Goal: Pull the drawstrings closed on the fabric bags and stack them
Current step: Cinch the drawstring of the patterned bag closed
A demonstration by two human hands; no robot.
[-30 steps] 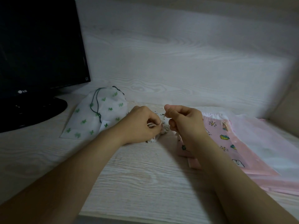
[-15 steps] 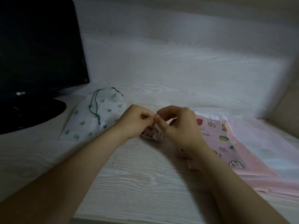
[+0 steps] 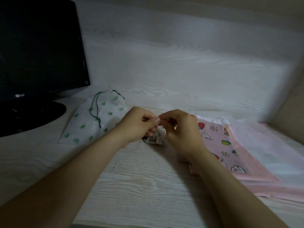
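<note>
Two hands (image 3: 138, 124), one monitor (image 3: 37, 51), at least four fabric bags (image 3: 100, 119).

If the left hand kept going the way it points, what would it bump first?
Probably the right hand: the left hand points straight at it, fingertips nearly touching above the small bag.

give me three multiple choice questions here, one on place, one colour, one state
1. Where does the green-print bag lie?
A) right of both hands
B) between the monitor and the left hand
C) under the monitor

2. Its drawstring colour?
A) pink
B) white
C) dark green

3. What do the left hand and right hand do to the small bunched bag?
A) pinch its top
B) lie flat on it
C) stay clear of it

Answers: B, monitor on its left, hand on its right; C, a dark green cord loops across it; A, curled fingertips meet over the gathered fabric.
</note>
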